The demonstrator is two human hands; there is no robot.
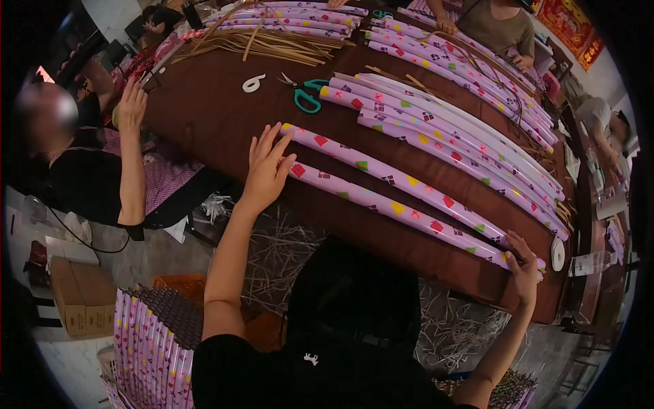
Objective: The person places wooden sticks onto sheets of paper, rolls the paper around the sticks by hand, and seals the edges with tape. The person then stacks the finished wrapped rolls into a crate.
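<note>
Two long lilac rolls of patterned wrapping paper lie side by side along the near edge of the table, an upper roll (388, 177) and a lower roll (368, 199). My left hand (266, 170) rests at their left ends, fingers spread and touching them. At the right ends, my right hand (523, 266) lies over both rolls with its fingers apart and slightly bent. Just beyond are more rolls (436, 140) in a bunch. Teal-handled scissors (308, 101) and a white tape roll (253, 83) lie past my left hand.
Brown strips (266, 48) and further rolls (456, 58) cover the far side of the brown-covered table (204, 102). Another tape roll (558, 253) and a plastic bottle (591, 264) are at the right. Co-workers sit around; one's hand (131, 105) is at left. Shredded strips litter the floor.
</note>
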